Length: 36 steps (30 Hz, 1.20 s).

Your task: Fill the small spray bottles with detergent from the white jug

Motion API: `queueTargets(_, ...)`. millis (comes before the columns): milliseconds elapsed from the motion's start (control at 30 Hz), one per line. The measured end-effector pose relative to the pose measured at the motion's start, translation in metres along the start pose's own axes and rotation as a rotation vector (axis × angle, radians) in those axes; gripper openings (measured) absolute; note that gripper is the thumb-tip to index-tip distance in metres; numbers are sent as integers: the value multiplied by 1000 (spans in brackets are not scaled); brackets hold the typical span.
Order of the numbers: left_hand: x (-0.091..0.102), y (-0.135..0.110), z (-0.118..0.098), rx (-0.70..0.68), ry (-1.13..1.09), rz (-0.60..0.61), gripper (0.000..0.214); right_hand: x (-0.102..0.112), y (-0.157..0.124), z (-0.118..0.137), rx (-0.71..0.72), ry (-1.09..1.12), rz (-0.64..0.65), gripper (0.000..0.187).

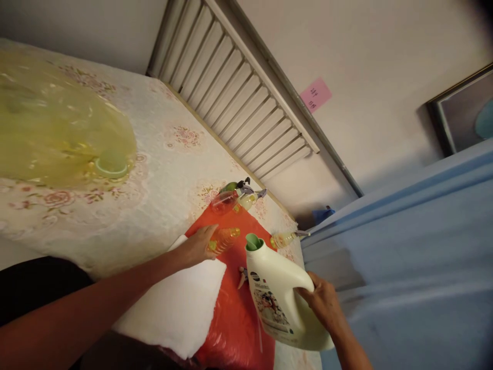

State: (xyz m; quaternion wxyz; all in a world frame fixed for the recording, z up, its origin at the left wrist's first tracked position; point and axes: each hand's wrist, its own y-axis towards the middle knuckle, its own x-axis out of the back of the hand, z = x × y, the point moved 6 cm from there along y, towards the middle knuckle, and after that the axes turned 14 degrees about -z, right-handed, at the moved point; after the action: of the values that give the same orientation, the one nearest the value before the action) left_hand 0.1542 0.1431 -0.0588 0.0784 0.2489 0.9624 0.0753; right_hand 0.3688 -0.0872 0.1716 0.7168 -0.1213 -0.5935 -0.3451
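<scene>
My left hand (201, 245) is closed around a clear yellow-tinted bottle (226, 240) whose trigger top is off. By its handle, my right hand (322, 302) grips a large cream jug (283, 303) with a green spout and a printed label. The jug is tilted, its spout a little to the right of the bottle's neck. No stream of liquid shows between them. A spray trigger head (243, 276) lies on the red plastic sheet (231, 313) just left of the jug, with a thin tube visible lower down beside the jug.
Several spray bottles (227, 198) stand at the sheet's far end; another spray bottle (283, 239) is right of it. A folded white towel (177, 308) lies at left. A yellow plastic bag (57, 123) rests on the flowered tablecloth (162, 180). Beyond are a radiator (239, 97) and blue curtain (404, 257).
</scene>
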Motion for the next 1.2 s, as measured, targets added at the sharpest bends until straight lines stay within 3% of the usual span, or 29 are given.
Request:
queueTargets(133, 7, -4, -8, -85, 227, -67, 75, 0, 3, 7, 3, -34, 30, 19)
queueTargets(367, 9, -4, -9, -165, 427, -120, 58, 1, 11, 17, 57, -122, 83, 22)
queueTargets(767, 10, -4, 0, -207, 484, -138, 41, -2, 25, 27, 89, -149, 119, 24)
queueTargets(1200, 11, -7, -10, -171, 507, -119, 35, -2, 30, 32, 110, -151, 140, 21)
